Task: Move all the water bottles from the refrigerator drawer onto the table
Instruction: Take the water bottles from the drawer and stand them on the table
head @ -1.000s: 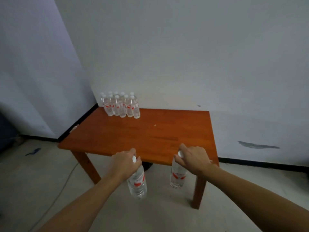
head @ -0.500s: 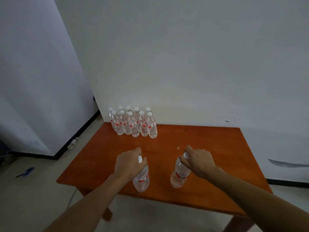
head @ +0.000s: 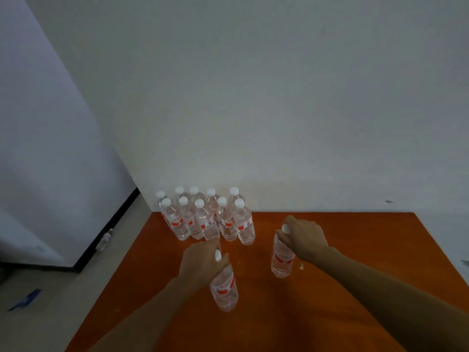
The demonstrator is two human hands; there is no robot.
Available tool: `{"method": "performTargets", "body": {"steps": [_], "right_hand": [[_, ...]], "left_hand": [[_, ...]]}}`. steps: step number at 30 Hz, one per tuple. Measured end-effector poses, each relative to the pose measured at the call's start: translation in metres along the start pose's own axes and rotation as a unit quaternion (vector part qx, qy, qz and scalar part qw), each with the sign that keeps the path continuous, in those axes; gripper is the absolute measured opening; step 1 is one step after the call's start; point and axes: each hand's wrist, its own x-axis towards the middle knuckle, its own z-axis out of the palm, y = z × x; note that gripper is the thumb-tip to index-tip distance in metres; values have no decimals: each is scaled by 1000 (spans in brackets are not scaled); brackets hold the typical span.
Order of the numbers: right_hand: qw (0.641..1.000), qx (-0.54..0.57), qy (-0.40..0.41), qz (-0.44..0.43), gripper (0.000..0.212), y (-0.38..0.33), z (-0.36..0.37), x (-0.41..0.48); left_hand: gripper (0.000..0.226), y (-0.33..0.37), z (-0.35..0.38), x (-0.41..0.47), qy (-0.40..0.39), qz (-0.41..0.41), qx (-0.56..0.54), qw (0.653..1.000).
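My left hand (head: 200, 262) grips the neck of a clear water bottle (head: 224, 292) with a red label and white cap, held upright over the orange wooden table (head: 342, 301). My right hand (head: 303, 237) grips the top of a second such bottle (head: 281, 260), also upright, further right. Whether either bottle's base touches the tabletop I cannot tell. Several matching bottles (head: 208, 217) stand in two rows at the table's far left corner, just beyond my left hand. The refrigerator drawer is out of view.
A white wall rises behind the table. To the left is a pale panel with a black baseboard (head: 109, 229), and grey floor with a blue scrap (head: 24, 299) on it. A small pale crumb (head: 301, 266) lies on the tabletop near the right bottle.
I have come closer to the table. Both hands carried their bottles from in front of the table edge forward over the tabletop, toward the standing group.
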Motion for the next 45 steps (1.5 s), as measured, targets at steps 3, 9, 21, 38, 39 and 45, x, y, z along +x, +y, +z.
{"method": "performTargets", "body": {"steps": [3, 9, 21, 38, 39, 45], "right_hand": [[999, 26, -5, 27, 38, -6, 13, 47], [995, 61, 4, 79, 33, -20, 39, 126], [987, 61, -39, 143, 25, -68, 93, 212], [964, 101, -78, 233, 56, -37, 59, 133], [962, 99, -78, 241, 54, -29, 51, 114], [950, 72, -37, 300, 41, 13, 2, -35]], "left_hand": [[19, -20, 10, 40, 2, -4, -29, 1000], [20, -58, 32, 106, -7, 1, -46, 999], [25, -120, 78, 200, -67, 102, -67, 990], [18, -65, 45, 203, 3, 292, -99, 951], [18, -52, 45, 197, -6, 304, -93, 948], [20, 48, 51, 132, -91, 416, -35, 904]]}}
